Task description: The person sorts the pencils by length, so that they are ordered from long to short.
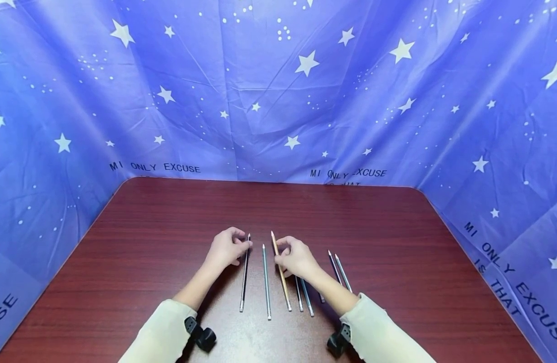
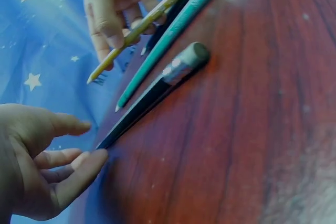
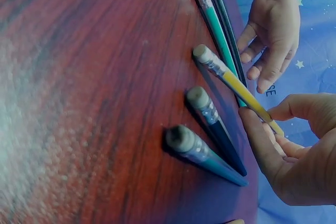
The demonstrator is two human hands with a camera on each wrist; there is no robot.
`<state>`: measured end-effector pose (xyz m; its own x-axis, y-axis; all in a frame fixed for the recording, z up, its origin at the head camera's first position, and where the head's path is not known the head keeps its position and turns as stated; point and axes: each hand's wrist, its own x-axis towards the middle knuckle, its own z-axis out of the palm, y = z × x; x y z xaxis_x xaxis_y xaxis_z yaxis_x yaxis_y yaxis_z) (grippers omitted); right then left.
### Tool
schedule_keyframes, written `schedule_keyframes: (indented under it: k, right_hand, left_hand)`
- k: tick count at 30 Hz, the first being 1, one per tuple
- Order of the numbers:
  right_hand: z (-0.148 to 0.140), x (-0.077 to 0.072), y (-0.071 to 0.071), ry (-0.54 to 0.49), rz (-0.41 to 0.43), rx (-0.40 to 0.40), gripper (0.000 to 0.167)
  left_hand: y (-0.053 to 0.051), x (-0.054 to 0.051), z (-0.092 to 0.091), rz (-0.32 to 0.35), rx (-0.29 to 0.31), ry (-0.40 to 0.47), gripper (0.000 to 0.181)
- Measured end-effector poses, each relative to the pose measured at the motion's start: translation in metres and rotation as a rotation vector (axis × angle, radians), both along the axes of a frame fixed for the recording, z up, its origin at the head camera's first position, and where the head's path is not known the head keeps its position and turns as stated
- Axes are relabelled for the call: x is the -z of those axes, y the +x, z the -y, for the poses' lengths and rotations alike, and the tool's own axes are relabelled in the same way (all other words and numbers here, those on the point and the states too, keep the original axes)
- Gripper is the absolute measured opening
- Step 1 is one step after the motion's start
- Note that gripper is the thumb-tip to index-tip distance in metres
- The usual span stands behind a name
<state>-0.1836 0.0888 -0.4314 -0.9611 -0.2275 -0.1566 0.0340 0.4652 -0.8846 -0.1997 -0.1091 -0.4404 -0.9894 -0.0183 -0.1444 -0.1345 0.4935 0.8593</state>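
Observation:
My right hand (image 1: 298, 259) pinches a yellow pencil (image 1: 284, 288) between thumb and fingers; in the right wrist view the yellow pencil (image 3: 239, 86) slants, its eraser end toward the camera. At the left, my left hand (image 1: 225, 249) is at the pointed end of a black pencil (image 1: 244, 280). Thumb and fingers are spread apart, one fingertip at the black pencil (image 2: 139, 106) in the left wrist view. Between the hands lies a green pencil (image 1: 266, 285) on the table. A dark pencil (image 1: 298, 295) and a blue-green pencil (image 1: 308, 298) lie beside the yellow one, partly behind my right hand.
Farther right, another dark pencil (image 1: 334, 264) and a second blue-green pencil (image 1: 343, 271) lie partly hidden by my right forearm. The reddish-brown table (image 1: 169, 217) is bordered by a blue star-printed cloth (image 1: 260, 75).

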Motion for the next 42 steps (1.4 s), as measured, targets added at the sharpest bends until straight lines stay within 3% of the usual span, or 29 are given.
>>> schedule_keyframes:
  k: [3,7,17,33,42]
  right_hand:
    - [-0.001,0.0,-0.001,0.001,0.006,0.002,0.044]
    - [-0.001,0.0,-0.001,-0.006,0.009,-0.002,0.044]
    - [0.0,-0.003,-0.001,-0.022,0.02,-0.008,0.043]
    - [0.004,-0.006,-0.008,-0.197,0.07,0.038,0.041]
    - [0.006,-0.012,-0.011,-0.255,0.071,0.076,0.041]
  left_hand:
    - [0.001,0.0,-0.004,-0.016,0.03,-0.109,0.033]
    - [0.001,0.0,-0.008,-0.029,0.061,-0.14,0.027]
    - [-0.002,-0.001,-0.003,0.034,0.035,0.002,0.026]
    - [-0.004,-0.01,-0.002,0.042,-0.04,0.289,0.032]
    - [-0.005,-0.009,-0.007,0.024,-0.052,0.363,0.033]
